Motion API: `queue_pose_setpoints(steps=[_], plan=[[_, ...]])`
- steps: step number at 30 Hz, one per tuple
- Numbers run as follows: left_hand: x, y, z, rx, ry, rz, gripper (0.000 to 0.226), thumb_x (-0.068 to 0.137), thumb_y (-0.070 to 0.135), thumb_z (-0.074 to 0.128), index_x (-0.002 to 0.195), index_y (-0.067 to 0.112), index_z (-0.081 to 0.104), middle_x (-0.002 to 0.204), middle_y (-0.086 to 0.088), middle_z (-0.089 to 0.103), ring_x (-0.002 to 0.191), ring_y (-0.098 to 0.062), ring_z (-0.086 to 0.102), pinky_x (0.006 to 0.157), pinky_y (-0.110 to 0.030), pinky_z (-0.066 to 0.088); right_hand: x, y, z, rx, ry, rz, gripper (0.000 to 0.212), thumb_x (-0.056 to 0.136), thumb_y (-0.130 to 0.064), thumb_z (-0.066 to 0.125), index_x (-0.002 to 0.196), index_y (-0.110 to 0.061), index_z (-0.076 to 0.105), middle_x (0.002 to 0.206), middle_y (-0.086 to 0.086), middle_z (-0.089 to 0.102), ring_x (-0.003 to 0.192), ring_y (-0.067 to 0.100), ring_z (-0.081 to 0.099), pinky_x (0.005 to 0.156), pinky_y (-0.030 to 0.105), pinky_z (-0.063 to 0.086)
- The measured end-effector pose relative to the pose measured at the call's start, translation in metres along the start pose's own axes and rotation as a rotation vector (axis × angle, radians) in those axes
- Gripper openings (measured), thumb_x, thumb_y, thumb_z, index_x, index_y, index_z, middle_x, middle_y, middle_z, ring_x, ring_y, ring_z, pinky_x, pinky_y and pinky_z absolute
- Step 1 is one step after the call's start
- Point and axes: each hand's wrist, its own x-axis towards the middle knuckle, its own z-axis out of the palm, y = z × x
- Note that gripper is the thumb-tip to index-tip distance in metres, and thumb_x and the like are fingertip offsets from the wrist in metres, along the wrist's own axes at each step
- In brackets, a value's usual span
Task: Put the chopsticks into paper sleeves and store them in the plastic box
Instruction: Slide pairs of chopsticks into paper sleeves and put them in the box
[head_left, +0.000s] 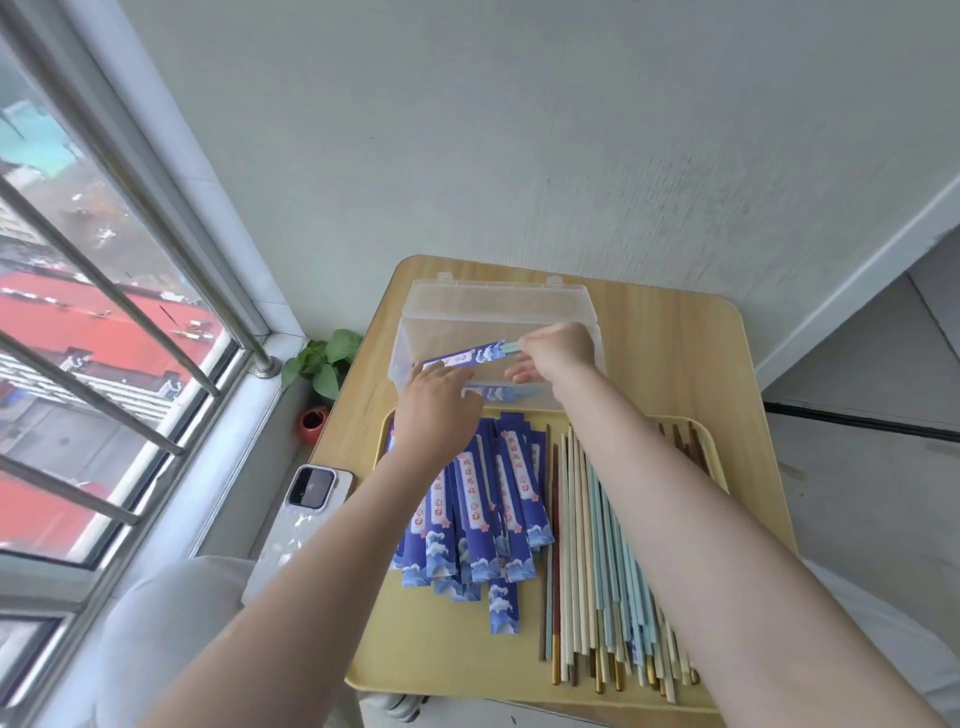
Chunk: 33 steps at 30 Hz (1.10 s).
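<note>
1. Chopsticks in a blue paper sleeve (465, 357), held level over the open plastic box (498, 332); pale green ends stick out of the sleeve on the right.
2. Right hand (558, 349) pinches those bare green ends, fingers curled round them, above the right part of the box.
3. Left hand (439, 402) holds the sleeve's left end at the box's near left corner; fingers curled over it, exact grip hidden by the back of the hand.
4. Second sleeved pair (501, 392) lies inside the box near its front wall, seen through the clear plastic, partly hidden by the hands.
5. Box lid stands open at the back, toward the wall.
6. Yellow tray (447, 660) sits just in front of the box, both on the wooden surface (675, 332).
7. Pile of empty blue sleeves (483, 509) on the tray's left half, under the left forearm.
8. Loose chopsticks (587, 561) on the tray's right half, cream, green and brown, partly under the right forearm.
9. Phone (304, 514) lies on the surface's left edge, near the tray.
10. Small potted plant (322, 374) beside the surface, by the window (104, 338).
</note>
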Motion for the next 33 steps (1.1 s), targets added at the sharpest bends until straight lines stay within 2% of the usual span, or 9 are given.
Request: queue_pose_setpoints(steps=[4, 7, 12, 14, 17, 20, 23, 28, 33], plan=[[0.000, -0.006, 0.004, -0.008, 0.033, 0.030, 0.038, 0.095, 0.013, 0.051, 0.131, 0.010, 0.065, 0.132, -0.009, 0.065, 0.131, -0.024, 0.051, 0.122, -0.040, 0.020, 0.001, -0.007, 0.000, -0.115, -0.016, 0.050, 0.029, 0.100, 0.003, 0.051, 0.127, 0.008, 0.057, 0.070, 0.016, 0.062, 0.058, 0.026, 0.073, 0.048, 0.027, 0.059], [0.004, -0.006, 0.001, 0.022, -0.019, 0.026, 0.041, 0.098, 0.018, 0.049, 0.137, 0.010, 0.059, 0.140, -0.008, 0.060, 0.138, -0.024, 0.044, 0.123, -0.038, 0.016, -0.008, -0.005, -0.010, -0.210, 0.040, -0.077, 0.033, 0.100, 0.002, 0.045, 0.131, 0.002, 0.057, 0.070, 0.011, 0.064, 0.061, 0.022, 0.073, 0.055, 0.026, 0.060], [-0.011, 0.000, -0.003, 0.024, 0.003, 0.015, 0.049, 0.100, 0.024, 0.050, 0.147, 0.013, 0.046, 0.159, -0.009, 0.036, 0.151, -0.028, 0.021, 0.125, -0.041, 0.012, -0.043, 0.012, -0.011, -0.481, 0.037, -0.327, 0.018, 0.099, -0.013, 0.052, 0.108, -0.016, 0.067, 0.096, 0.000, 0.070, 0.054, 0.010, 0.064, 0.049, 0.020, 0.048], [-0.023, 0.005, -0.002, -0.007, 0.091, 0.009, 0.042, 0.097, 0.022, 0.052, 0.138, 0.014, 0.056, 0.147, -0.009, 0.047, 0.139, -0.028, 0.038, 0.115, -0.040, 0.029, -0.057, 0.025, -0.005, -0.633, -0.113, -0.291, 0.014, 0.098, -0.025, 0.058, 0.102, -0.014, 0.067, 0.087, 0.000, 0.071, 0.054, 0.013, 0.062, 0.053, 0.025, 0.048], [-0.039, 0.010, -0.003, -0.122, 0.069, -0.132, 0.026, 0.095, 0.018, 0.048, 0.111, 0.013, 0.069, 0.113, -0.006, 0.064, 0.096, -0.026, 0.060, 0.077, -0.037, 0.049, -0.081, 0.049, 0.011, -0.855, -0.325, -0.204, 0.039, 0.091, -0.046, 0.063, 0.077, -0.009, 0.065, 0.058, 0.003, 0.065, 0.051, 0.017, 0.058, 0.057, 0.026, 0.044], [-0.053, 0.012, -0.006, -0.140, -0.024, -0.245, 0.023, 0.094, 0.017, 0.044, 0.088, 0.007, 0.064, 0.080, -0.009, 0.064, 0.066, -0.025, 0.051, 0.052, -0.030, 0.035, -0.094, 0.073, 0.025, -0.956, -0.335, -0.188, 0.047, 0.083, -0.054, 0.068, 0.064, -0.011, 0.061, 0.049, 0.000, 0.056, 0.050, 0.019, 0.056, 0.059, 0.028, 0.045], [-0.066, 0.009, -0.011, -0.196, -0.103, -0.305, 0.024, 0.093, 0.017, 0.043, 0.072, 0.011, 0.052, 0.064, -0.003, 0.052, 0.057, -0.020, 0.042, 0.051, -0.027, 0.028, -0.103, 0.086, 0.028, -0.968, -0.288, -0.196, 0.040, 0.081, -0.046, 0.072, 0.066, -0.012, 0.056, 0.058, 0.002, 0.052, 0.060, 0.023, 0.055, 0.053, 0.027, 0.039], [-0.080, 0.000, -0.018, -0.366, -0.163, -0.328, 0.028, 0.094, 0.016, 0.045, 0.100, 0.007, 0.070, 0.087, -0.011, 0.073, 0.077, -0.028, 0.071, 0.068, -0.037, 0.056, -0.115, 0.091, 0.025, -0.859, -0.265, -0.174, 0.042, 0.088, -0.036, 0.071, 0.069, -0.017, 0.039, 0.065, 0.000, 0.043, 0.055, 0.017, 0.042, 0.049, 0.030, 0.028], [-0.083, 0.003, -0.020, -0.688, -0.142, -0.392, 0.019, 0.098, 0.022, 0.056, 0.108, 0.012, 0.068, 0.090, -0.006, 0.072, 0.067, -0.020, 0.071, 0.069, -0.038, 0.062, -0.122, 0.084, 0.010, -0.555, -0.256, -0.241, 0.029, 0.090, -0.026, 0.065, 0.074, -0.016, 0.043, 0.071, 0.004, 0.047, 0.058, 0.020, 0.045, 0.054, 0.028, 0.032]])
